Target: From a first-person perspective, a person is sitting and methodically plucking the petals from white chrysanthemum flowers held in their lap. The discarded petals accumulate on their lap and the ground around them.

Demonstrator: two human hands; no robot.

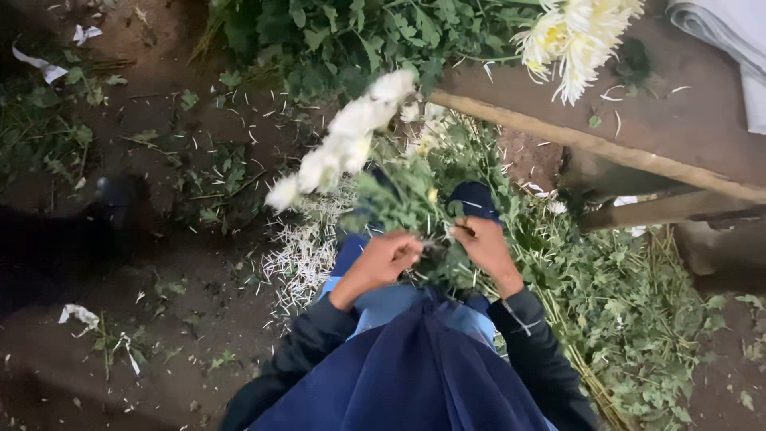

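While both hands meet at frame centre, the left hand (388, 257) has its grip curled around the stems (431, 239) of a flower bunch; the right hand (483, 243) pinches the same stems from the other side. White blooms (343, 144) on the bunch, blurred, slant toward upper centre. More white flowers (576, 36) lie on the worktop (678, 120) at upper right. Cut leaves (630, 303) pile at right. Dirt floor (199, 303), lower left, carries white scraps (80, 315).
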